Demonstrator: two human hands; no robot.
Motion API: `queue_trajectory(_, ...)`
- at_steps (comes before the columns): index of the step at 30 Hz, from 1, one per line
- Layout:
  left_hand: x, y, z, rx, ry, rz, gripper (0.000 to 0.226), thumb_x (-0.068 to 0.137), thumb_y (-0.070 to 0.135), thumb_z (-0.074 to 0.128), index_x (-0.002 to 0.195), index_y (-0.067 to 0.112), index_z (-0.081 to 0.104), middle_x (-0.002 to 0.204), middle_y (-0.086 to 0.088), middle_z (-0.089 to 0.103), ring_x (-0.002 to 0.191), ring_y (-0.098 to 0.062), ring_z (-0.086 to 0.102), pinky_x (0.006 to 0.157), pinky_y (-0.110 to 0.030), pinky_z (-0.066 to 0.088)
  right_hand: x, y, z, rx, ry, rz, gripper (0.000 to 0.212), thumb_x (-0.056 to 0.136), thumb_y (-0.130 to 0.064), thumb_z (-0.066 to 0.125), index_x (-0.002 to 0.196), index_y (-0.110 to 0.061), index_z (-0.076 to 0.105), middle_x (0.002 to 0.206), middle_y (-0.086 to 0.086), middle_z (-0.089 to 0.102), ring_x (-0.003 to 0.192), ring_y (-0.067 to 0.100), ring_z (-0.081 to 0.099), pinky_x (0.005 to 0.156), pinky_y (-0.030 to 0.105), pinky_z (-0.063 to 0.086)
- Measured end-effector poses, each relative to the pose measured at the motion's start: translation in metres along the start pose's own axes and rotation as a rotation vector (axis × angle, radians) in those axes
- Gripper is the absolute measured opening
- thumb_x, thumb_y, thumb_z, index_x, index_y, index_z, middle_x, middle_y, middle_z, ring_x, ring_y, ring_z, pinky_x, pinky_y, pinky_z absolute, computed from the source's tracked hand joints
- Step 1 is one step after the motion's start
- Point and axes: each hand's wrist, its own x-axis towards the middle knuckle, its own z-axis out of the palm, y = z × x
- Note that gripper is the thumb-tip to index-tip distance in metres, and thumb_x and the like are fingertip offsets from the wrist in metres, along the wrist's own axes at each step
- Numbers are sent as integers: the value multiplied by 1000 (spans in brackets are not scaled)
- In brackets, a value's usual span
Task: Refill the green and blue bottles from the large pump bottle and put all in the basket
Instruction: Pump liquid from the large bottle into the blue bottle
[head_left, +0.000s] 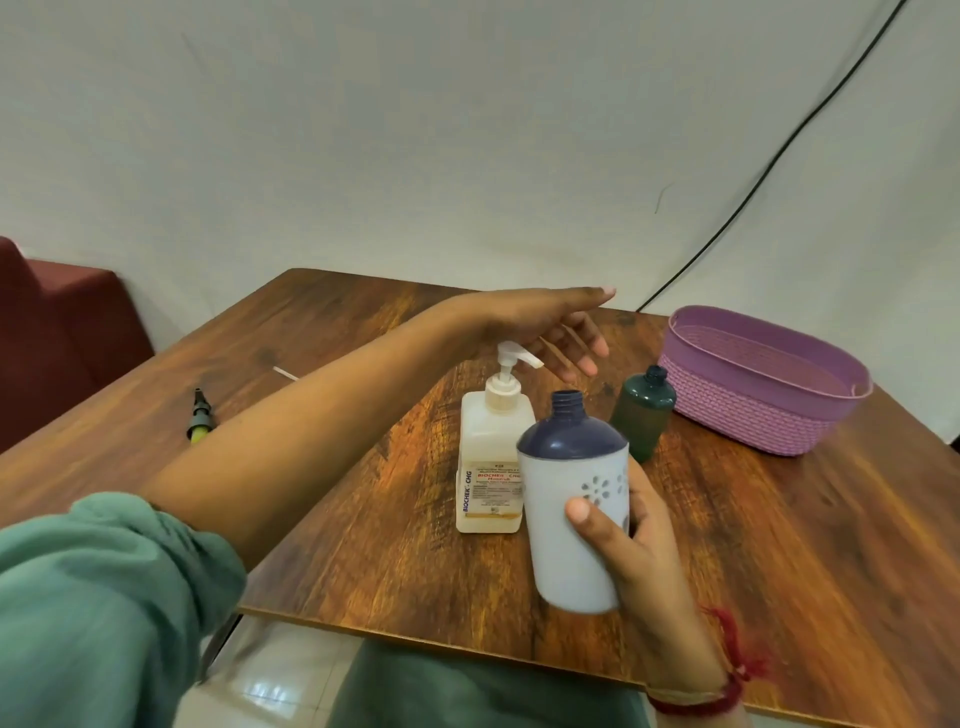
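Blue bottle (571, 519), uncapped, is gripped in the curled fingers of the right hand (631, 551) near the spout of the pump bottle (493, 457), likely to catch soap, while the left hand (545, 327), fingers straight, hovers over its pump head and the green bottle (641, 413) stands beside the basket (748, 415).

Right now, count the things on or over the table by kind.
Bottles: 3 (pump bottle, blue bottle, green bottle)
Baskets: 1 (purple basket)
Small loose pieces: 2 (black-and-yellow piece, thin white stick)
Total: 6
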Motion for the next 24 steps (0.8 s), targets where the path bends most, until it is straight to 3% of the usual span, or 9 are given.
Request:
queue_trajectory(5, -13, -1, -5, -117, 109, 162, 83, 96, 60, 0, 110, 6, 60, 109, -16, 67, 91, -21, 65, 66, -18, 52, -1, 1, 0, 18, 8, -1, 64, 43, -64, 84, 100, -41, 64, 93, 0, 72, 83, 20, 71, 61, 26, 56)
queue_trajectory(8, -25, -30, -8, -314, 360, 301, 92, 81, 82, 7, 112, 15, 61, 110, -9, 69, 103, -23, 66, 88, -33, 49, -1, 4, -3, 9, 40, -2, 84, 40, -63, 85, 112, -29, 57, 95, -2, 72, 85, 17, 70, 63, 25, 56)
queue_trajectory(10, -35, -69, 7, -286, 582, 460, 102, 63, 95, 19, 119, 18, 55, 123, -7, 62, 114, -18, 60, 97, -30, 47, 0, 7, -6, -19, 71, -5, 91, 38, -63, 85, 114, -25, 54, 96, -4, 72, 87, 16, 70, 64, 24, 56)
queue_trajectory(12, -46, -112, 31, -195, 702, 496, 106, 57, 98, 31, 128, 21, 46, 136, -4, 51, 124, -13, 51, 104, -30, 44, 1, 13, -8, -42, 101, -3, 92, 37, -62, 86, 115, -26, 53, 98, -5, 71, 90, 16, 69, 66, 24, 56)
queue_trajectory(15, -57, -155, 62, -143, 665, 302, 105, 51, 93, 51, 138, 37, 32, 147, 4, 35, 133, -10, 40, 109, -45, 38, 3, 24, -8, -51, 146, 9, 93, 36, -57, 88, 116, -27, 53, 102, -6, 70, 93, 16, 69, 68, 26, 56)
queue_trajectory(17, -58, -165, 78, -181, 609, 199, 116, 46, 84, 67, 144, 37, 24, 150, 8, 30, 135, -12, 38, 110, -44, 37, 4, 31, -8, -50, 167, 3, 84, 40, -41, 88, 116, -27, 54, 102, -7, 71, 93, 13, 69, 68, 23, 56)
queue_trajectory(19, -55, -166, 87, -229, 590, 186, 118, 46, 72, 78, 144, 36, 23, 146, 10, 36, 131, -7, 43, 107, -36, 41, 5, 35, -8, -55, 170, 4, 77, 44, -34, 82, 115, -26, 55, 103, -8, 71, 94, 11, 69, 68, 21, 55)
queue_trajectory(21, -51, -165, 90, -237, 565, 181, 104, 52, 57, 83, 139, 40, 29, 136, 13, 48, 121, -2, 51, 100, -29, 47, 6, 39, -8, -55, 178, 12, 76, 44, -32, 81, 115, -25, 55, 103, -7, 72, 95, 12, 69, 69, 22, 55)
queue_trajectory(24, -44, -166, 86, -242, 562, 163, 87, 59, 37, 88, 128, 46, 37, 126, 15, 56, 116, -6, 56, 97, -38, 51, 7, 41, -11, -79, 199, 21, 77, 42, -35, 82, 115, -27, 56, 103, -7, 71, 96, 11, 68, 70, 21, 55)
